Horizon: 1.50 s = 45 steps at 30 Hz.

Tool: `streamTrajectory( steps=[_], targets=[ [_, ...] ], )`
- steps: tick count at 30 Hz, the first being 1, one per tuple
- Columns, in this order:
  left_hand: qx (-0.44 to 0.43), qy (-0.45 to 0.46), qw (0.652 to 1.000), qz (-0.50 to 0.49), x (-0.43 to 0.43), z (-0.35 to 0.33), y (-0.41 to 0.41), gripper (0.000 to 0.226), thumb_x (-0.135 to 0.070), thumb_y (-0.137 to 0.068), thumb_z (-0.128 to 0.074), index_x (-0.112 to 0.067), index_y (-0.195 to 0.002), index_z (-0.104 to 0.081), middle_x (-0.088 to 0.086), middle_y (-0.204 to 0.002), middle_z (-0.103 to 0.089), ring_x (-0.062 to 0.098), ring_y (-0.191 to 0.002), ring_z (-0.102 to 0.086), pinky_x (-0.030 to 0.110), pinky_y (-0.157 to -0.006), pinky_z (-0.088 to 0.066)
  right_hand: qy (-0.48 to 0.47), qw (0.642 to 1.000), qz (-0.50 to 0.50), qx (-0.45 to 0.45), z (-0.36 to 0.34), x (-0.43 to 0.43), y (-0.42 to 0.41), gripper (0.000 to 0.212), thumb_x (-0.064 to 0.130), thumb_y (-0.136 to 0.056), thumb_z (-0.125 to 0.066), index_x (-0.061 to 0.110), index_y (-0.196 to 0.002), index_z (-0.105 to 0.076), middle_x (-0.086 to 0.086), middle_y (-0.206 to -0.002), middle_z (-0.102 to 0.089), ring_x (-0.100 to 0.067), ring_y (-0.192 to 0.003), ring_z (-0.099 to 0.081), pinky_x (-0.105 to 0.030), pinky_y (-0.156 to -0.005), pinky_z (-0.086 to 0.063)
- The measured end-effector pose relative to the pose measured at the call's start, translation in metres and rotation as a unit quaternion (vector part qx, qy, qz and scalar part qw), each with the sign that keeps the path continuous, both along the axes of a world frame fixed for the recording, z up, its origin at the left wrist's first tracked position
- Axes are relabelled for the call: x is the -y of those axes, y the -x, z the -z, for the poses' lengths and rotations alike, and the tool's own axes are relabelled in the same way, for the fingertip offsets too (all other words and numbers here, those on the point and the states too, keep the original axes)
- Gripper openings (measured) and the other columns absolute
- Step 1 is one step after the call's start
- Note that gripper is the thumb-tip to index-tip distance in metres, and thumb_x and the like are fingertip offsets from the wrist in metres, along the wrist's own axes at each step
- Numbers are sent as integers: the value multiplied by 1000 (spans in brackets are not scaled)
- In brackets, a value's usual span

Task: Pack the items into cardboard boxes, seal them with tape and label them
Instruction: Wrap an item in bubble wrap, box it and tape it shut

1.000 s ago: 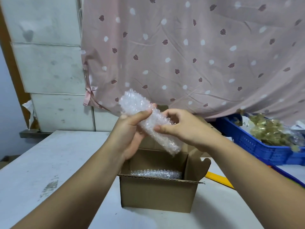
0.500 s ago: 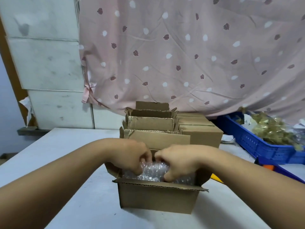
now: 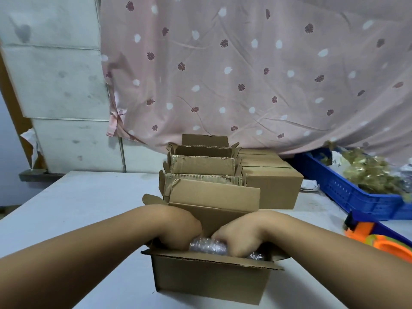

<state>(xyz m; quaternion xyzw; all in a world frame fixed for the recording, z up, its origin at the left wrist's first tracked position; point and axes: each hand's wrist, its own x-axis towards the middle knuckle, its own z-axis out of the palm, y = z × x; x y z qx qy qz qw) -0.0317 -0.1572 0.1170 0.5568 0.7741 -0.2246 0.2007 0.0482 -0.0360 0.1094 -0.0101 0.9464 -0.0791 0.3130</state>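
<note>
Head view shows the packing step: my left hand (image 3: 180, 230) and right hand (image 3: 240, 237) curl around the bubble-wrapped bundle (image 3: 207, 247), seating it inside the front box (image 3: 209, 282); next, probably, let go and fold the flaps (image 3: 214, 198).

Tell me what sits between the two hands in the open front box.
A bubble-wrapped bundle lies between the left hand and right hand, inside the cardboard box; the head view shows it.

The fingers of the left hand (image 3: 178, 228) and right hand (image 3: 243, 237) are hidden inside the open brown cardboard box (image 3: 209, 279), covering most of the clear bubble-wrapped bundle (image 3: 208, 247). The orange plastic tape dispenser (image 3: 388, 247) and blue plastic crate (image 3: 356, 195) run off the right edge.
</note>
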Motion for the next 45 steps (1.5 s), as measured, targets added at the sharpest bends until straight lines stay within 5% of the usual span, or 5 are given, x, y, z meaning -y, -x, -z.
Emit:
streamTrajectory(
  steps=[5,13,22,31,45],
  targets=[
    [6,-15,1000,2,1,-3,5,29,-15,-96,-42,-17,-123,-55,6,-123,-58,24,-105,-54,24,-57,-30,26,1000,8,-12,4,-2,5,32,6,-85,-56,12,-116,-57,-13,-110,-62,-32,-101,-60,-48,-90,-52],
    [37,11,999,2,-2,4,1,30,-20,-101,-36,-8,-120,-56,14,-121,-59,30,-106,-55,29,-76,-34,143,987,74,17,-12,-3,2,26,47,-94,-51,27,-82,-63,27,-63,-57,9,-62,-51,-9,-70,-37],
    [63,10,998,-9,4,-9,3,27,-6,-90,-44,-10,-112,-59,4,-93,-55,21,-82,-47,27,-60,-36,48,997,30,53,-3,8,9,34,21,-97,-50,4,-124,-61,-17,-128,-59,-34,-115,-54,-37,-102,-40],
    [24,16,1000,-2,8,-10,-4,34,-9,-94,-38,-25,-119,-55,-5,-105,-52,17,-90,-45,27,-64,-33,97,992,70,31,4,0,8,29,16,-95,-55,11,-123,-62,-9,-77,-61,-11,-54,-53,-17,-54,-48],
    [-18,-13,1000,-3,10,-5,-5,28,-12,-92,-39,-23,-103,-63,5,-103,-62,21,-83,-51,27,-54,-33,-6,999,-24,-46,3,0,1,28,13,-89,-60,18,-116,-64,-5,-113,-65,-22,-96,-56,-24,-73,-37]
  ],
)
